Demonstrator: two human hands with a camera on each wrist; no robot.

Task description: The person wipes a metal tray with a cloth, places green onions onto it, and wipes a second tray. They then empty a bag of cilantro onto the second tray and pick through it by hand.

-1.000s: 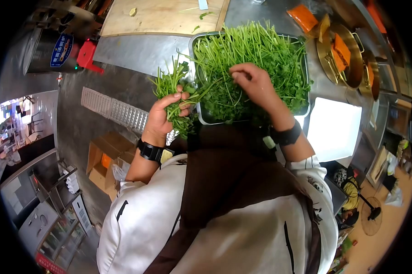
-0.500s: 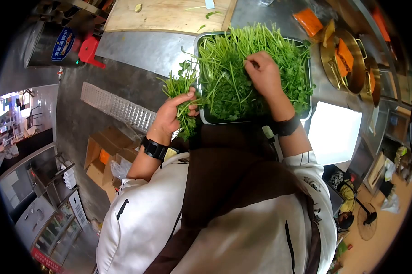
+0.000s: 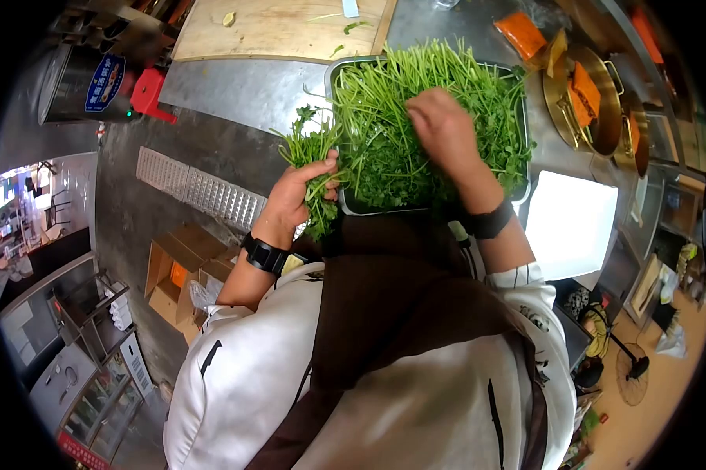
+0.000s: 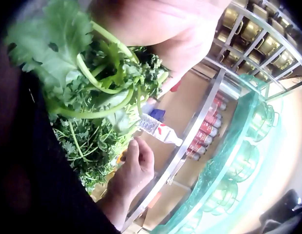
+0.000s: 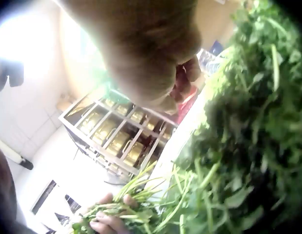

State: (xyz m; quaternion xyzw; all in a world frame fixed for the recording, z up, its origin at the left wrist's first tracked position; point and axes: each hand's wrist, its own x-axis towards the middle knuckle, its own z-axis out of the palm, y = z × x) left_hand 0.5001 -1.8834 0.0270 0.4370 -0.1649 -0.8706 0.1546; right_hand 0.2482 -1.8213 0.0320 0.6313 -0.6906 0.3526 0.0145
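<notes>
In the head view my left hand (image 3: pixel 288 197) grips a small bunch of leafy green herbs (image 3: pixel 312 149) beside the left rim of a metal tray (image 3: pixel 331 82). The tray is heaped with more herbs (image 3: pixel 384 157), pale stems toward its far side. Over the heap is my right hand (image 3: pixel 444 131), its fingers curled. The left wrist view shows the right hand (image 4: pixel 134 168) with thumb and fingers close together; no herb is visible in it. Stems and leaves stick out around the left fingers (image 5: pixel 112 222) in the right wrist view.
A wooden board (image 3: pixel 282 30) lies beyond the tray on the left. Brass pots (image 3: pixel 560 98) and an orange packet (image 3: pixel 520 35) stand at the right, with a white container (image 3: pixel 570 223) nearer. An open cardboard box (image 3: pixel 182 274) is at lower left.
Since a second ago my left hand has moved slightly right, closer to the tray, still with its bunch. My right hand has shifted a little right over the heap, its fingers remaining curled.
</notes>
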